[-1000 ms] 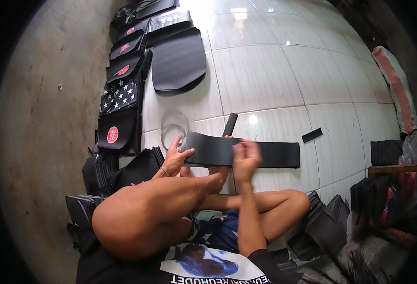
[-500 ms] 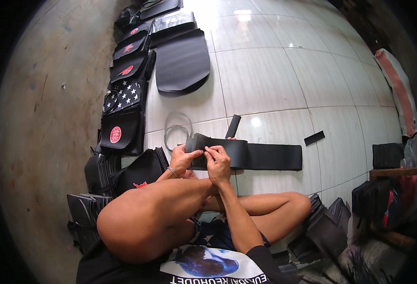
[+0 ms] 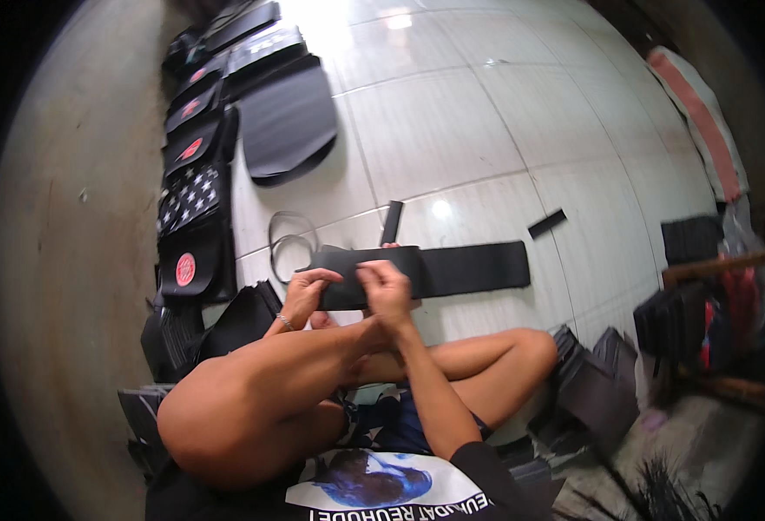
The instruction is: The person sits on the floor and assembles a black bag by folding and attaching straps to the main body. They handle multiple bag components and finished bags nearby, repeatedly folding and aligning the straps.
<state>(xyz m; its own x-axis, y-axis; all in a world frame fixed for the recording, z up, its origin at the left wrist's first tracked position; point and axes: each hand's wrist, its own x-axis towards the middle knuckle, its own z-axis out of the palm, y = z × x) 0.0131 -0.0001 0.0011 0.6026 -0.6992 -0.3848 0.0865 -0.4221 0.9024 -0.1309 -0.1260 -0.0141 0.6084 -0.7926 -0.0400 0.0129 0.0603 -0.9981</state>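
Observation:
A long black strip of sheet material [image 3: 473,267] lies in front of my crossed legs, with a smoother black panel [image 3: 343,260] on top of its left part. My left hand [image 3: 306,292] grips the left end of that panel, thumb on top. Over the panel's middle is my right hand [image 3: 389,292], its fingers curled but smeared by motion; whether they pinch anything is unclear. Just beyond the strip stands a narrow black piece [image 3: 392,223]. Thin loops of grey band [image 3: 294,236] rest near my left hand.
A row of stacked black flaps [image 3: 193,260], some with red emblems, runs along the left wall. Rounded black sheets [image 3: 288,122] lie beside it. A small black scrap [image 3: 547,223] sits on the tiles. More black pieces [image 3: 595,382] and a wooden stand [image 3: 721,265] are at right.
The panel's left end, bunched up between both hands before, now lies flatter. My right hand has lifted from its pinch there and is moving. The whole view has shifted slightly.

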